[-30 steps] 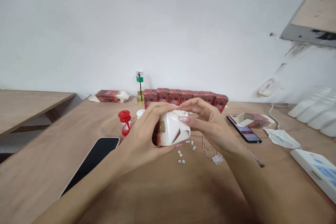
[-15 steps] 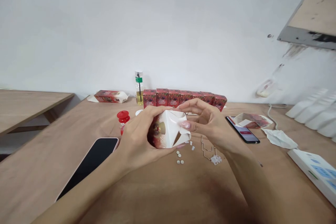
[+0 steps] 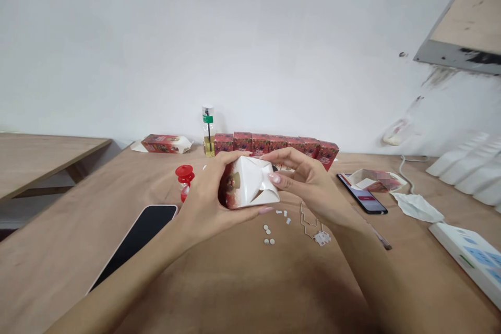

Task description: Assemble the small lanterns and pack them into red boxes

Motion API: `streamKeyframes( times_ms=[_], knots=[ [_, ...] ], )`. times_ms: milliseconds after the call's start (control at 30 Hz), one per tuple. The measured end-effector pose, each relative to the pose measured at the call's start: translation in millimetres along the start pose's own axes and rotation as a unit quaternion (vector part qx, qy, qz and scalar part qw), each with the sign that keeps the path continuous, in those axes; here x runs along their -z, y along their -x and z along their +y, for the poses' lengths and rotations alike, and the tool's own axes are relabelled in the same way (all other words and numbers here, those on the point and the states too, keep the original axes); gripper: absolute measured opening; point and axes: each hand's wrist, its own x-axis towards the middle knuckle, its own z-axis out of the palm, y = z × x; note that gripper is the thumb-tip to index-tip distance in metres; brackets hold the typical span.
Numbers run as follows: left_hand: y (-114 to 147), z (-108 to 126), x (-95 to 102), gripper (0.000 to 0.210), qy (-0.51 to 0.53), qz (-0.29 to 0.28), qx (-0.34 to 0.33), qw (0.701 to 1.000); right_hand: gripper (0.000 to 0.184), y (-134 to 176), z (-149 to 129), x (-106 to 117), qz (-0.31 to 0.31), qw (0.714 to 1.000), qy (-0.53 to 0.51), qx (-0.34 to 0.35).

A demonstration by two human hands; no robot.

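Note:
A small red and white cardboard box (image 3: pixel 246 188) is held up above the table, its white flap end facing right. My left hand (image 3: pixel 207 193) wraps round its printed side, thumb below and fingers on top. The fingers and thumb of my right hand (image 3: pixel 299 175) pinch the folded flaps at the open end, where a narrow gap shows between them. Behind my hands stands a row of several red boxes (image 3: pixel 277 144). Below the held box lie small round white discs (image 3: pixel 266 229), tiny white pieces (image 3: pixel 287 217) and a bent wire (image 3: pixel 308 224).
Left of my hands are a black-screened phone (image 3: pixel 136 245) and a red-topped container (image 3: pixel 184 175). A bottle (image 3: pixel 209 133) and a flattened red box (image 3: pixel 166 143) stand near the wall. To the right lie another phone (image 3: pixel 364 195), white paper (image 3: pixel 418 207) and a power strip (image 3: pixel 469 255).
The flaps of the box have been pressed further inward, and the opening has narrowed. Both hands keep hold, with the box tilted slightly and raised a little.

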Motion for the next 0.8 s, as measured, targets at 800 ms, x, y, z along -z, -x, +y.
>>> streamKeyframes(
  times_ms=[800],
  knots=[
    [-21.2, -25.2, 11.5, 0.032, 0.411, 0.111, 0.449, 0.786, 0.015, 26.0, 16.0, -34.4, 0.171, 0.879, 0.258, 0.363]
  ],
)
